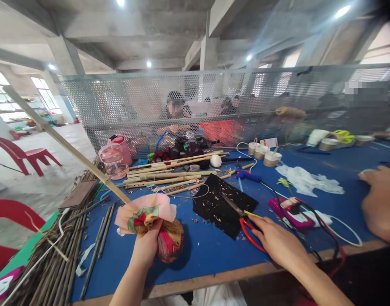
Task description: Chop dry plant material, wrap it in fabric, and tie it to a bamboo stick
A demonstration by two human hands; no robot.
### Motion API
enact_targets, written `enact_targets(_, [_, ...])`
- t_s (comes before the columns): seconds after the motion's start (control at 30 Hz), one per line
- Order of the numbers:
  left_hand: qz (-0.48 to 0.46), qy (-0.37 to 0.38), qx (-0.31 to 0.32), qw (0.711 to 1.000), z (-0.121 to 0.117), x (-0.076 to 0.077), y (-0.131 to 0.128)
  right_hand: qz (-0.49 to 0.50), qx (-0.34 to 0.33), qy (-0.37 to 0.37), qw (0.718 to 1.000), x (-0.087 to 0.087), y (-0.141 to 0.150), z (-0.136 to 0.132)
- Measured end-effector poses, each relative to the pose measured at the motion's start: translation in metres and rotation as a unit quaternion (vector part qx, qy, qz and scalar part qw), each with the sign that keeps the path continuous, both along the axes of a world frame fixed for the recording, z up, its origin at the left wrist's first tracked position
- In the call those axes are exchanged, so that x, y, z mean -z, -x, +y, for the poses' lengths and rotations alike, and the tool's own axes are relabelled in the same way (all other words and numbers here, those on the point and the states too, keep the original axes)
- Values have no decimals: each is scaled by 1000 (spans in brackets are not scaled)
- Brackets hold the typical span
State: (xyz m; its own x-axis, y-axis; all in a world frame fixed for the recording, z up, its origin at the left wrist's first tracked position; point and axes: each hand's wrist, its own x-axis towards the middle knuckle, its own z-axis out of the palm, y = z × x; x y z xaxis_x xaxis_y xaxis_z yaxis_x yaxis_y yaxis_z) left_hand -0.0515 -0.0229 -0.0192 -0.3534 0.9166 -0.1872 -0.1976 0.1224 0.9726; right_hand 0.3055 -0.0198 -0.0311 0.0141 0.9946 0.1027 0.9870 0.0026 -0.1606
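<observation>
My left hand (146, 246) is closed round the gathered neck of a patterned cloth bundle (171, 242), round and red-and-gold. Pink fabric (161, 204) flares out above my fist. From behind the fabric a long bamboo stick (76, 148) slants to the upper left; its lower end is hidden. My right hand (274, 238) grips the red-handled scissors (252, 236), whose blades point away over a black cloth (214, 204) strewn with scraps. A thin yellow piece (252, 214) shows at my right fingertips; whether it belongs to the scissors I cannot tell.
Bamboo sticks (163, 176), a white ball (215, 160) and a blue glue gun (249, 175) lie behind the cloth. Thin branches (59, 255) cover the left edge. A power strip (290, 214) with cables sits right, near another person's hand (381, 204). A perforated metal screen (134, 102) stands behind.
</observation>
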Motion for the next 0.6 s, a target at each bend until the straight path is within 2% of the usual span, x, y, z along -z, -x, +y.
enact_targets(0.07, [28, -3, -6, 1000, -1, -2, -2, 14, 16, -12, 1000, 4, -9, -7])
enact_targets(0.17, [73, -3, -6, 997, -4, -6, -6, 54, 23, -46, 997, 5, 3, -10])
enact_targets(0.27, [104, -23, 34, 994, -8, -10, -9, 103, -37, -48, 993, -7, 28, 3])
enact_targets(0.37, [129, -40, 62, 989, -14, -9, -7, 96, -61, -39, 993, -29, 32, 40])
enact_targets(0.43, [151, -24, 62, 986, -16, -6, -6, 46, -10, -57, 997, -43, 18, 77])
enact_targets(0.5, [166, -12, 72, 983, -18, -1, -4, -7, 78, -35, 996, -51, -3, 117])
enact_targets(0.53, [168, -14, 81, 982, -19, 2, -3, -24, 120, -9, 992, -51, -14, 136])
enact_targets(0.6, [160, -18, 85, 983, -19, 7, -3, -34, 141, 29, 989, -48, -32, 167])
